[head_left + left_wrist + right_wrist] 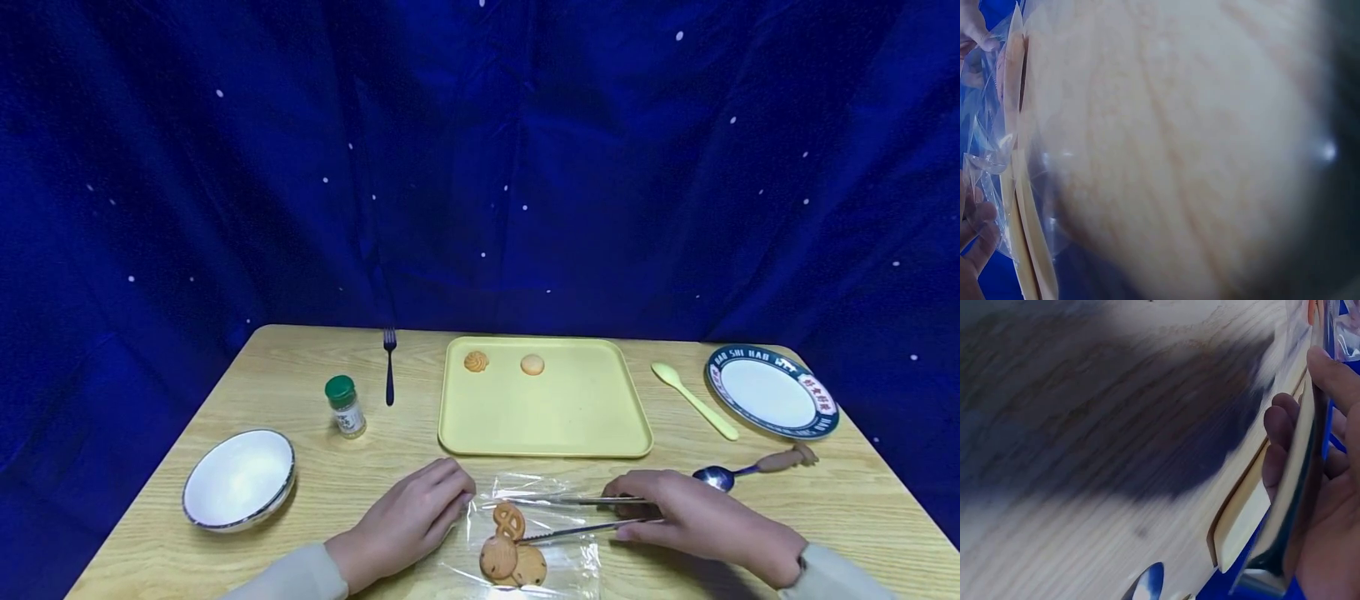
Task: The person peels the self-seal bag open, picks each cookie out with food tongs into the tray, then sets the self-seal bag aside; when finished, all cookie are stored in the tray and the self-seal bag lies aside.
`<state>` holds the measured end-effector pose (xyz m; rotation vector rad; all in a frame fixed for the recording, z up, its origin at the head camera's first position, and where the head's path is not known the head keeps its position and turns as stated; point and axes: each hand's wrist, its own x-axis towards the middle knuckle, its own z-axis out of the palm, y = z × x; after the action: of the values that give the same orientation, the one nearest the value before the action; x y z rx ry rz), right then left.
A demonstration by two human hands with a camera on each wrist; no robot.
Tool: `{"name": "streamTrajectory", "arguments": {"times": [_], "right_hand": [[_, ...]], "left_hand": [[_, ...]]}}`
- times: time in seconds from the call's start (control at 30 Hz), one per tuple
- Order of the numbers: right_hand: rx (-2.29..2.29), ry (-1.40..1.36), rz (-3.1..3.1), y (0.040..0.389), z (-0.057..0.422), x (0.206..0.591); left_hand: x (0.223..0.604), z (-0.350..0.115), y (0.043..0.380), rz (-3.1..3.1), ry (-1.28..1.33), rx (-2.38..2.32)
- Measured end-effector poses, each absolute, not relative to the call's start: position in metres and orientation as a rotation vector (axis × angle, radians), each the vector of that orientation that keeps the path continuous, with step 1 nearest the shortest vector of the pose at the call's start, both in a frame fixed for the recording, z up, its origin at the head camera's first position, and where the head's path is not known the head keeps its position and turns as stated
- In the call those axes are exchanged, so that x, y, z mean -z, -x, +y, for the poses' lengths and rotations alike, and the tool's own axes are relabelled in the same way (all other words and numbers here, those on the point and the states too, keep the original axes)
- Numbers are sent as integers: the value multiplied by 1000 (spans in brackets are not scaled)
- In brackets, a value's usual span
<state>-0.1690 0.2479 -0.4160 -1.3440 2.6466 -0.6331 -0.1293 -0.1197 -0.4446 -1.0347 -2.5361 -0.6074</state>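
A clear plastic bag [573,567] lies at the table's front. In it are two round chip cookies [498,557] and a pretzel-shaped biscuit [509,521]. My left hand [416,508] grips the bag's left edge with curled fingers; the left wrist view has fingers [982,234] against the crinkled film. From the right, my right hand [686,512] holds metal tongs [585,501] between thumb and fingers. Their arms stand apart, tips reaching over the biscuits. In the right wrist view the thumb [1332,372] presses along one arm of the tongs.
Behind the bag, a yellow tray [585,408] carries a swirled cookie [476,361] and a round one [532,364]. To the left are a bowl [240,479], a green-capped shaker [345,406] and a fork [390,367]. A yellow spoon [693,400], a plate [772,392] and a wooden-handled spoon [780,458] lie right.
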Motion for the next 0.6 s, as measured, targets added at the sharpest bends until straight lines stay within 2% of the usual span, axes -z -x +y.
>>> {"name": "streamTrajectory", "arguments": {"times": [0.3, 0.6], "right_hand": [[546, 1496, 2665, 172, 238, 416], [550, 1508, 2703, 169, 241, 413]], "left_hand": [[446, -120, 129, -2537, 1030, 601], [447, -122, 129, -2540, 1022, 608]]}}
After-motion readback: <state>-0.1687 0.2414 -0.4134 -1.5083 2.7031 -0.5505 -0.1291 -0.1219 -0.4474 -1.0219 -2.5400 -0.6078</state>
